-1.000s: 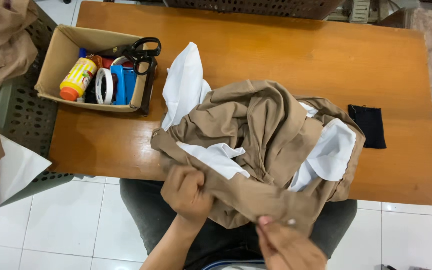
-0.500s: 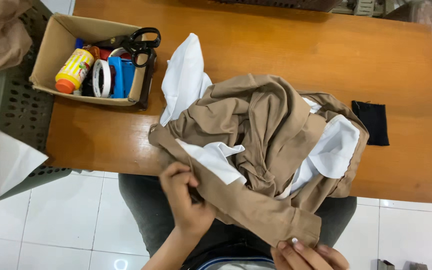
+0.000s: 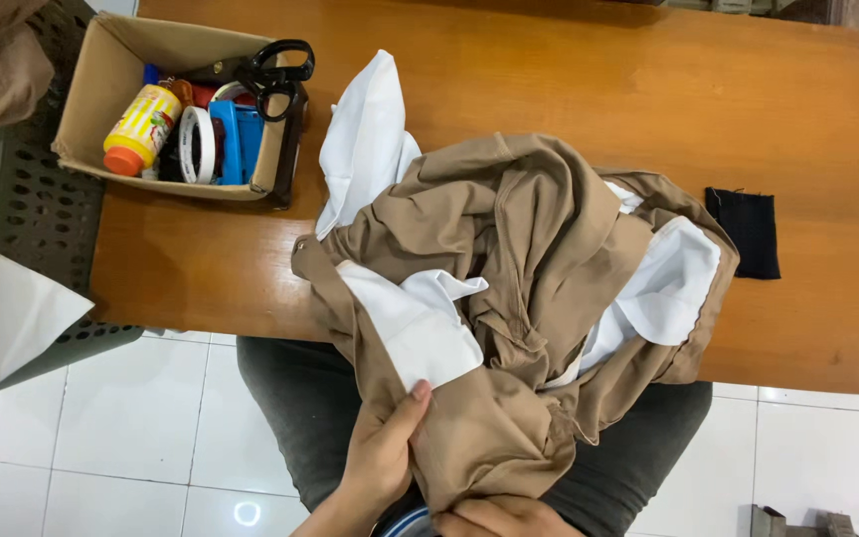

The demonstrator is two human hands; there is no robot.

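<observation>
A crumpled tan garment (image 3: 509,259) with white lining pieces (image 3: 420,318) lies over the near edge of a wooden table (image 3: 569,80) and hangs into my lap. My left hand (image 3: 380,452) grips the tan waistband edge below a white lining flap, thumb up on the cloth. My right hand (image 3: 499,517) shows only partly at the bottom edge, under the lower end of the same garment and closed on it. A loose white cloth piece (image 3: 365,139) sticks out from behind the garment.
A cardboard box (image 3: 101,89) at the table's left holds black scissors (image 3: 270,65), a yellow bottle (image 3: 141,129), tape rolls and a blue item. A small dark fabric patch (image 3: 748,234) lies at right. A dark perforated crate (image 3: 32,199) with tan cloth stands left on the tiled floor.
The garment has been pulled toward my lap. My left hand slid down along the waistband edge, and my right hand dropped lower, mostly out of view.
</observation>
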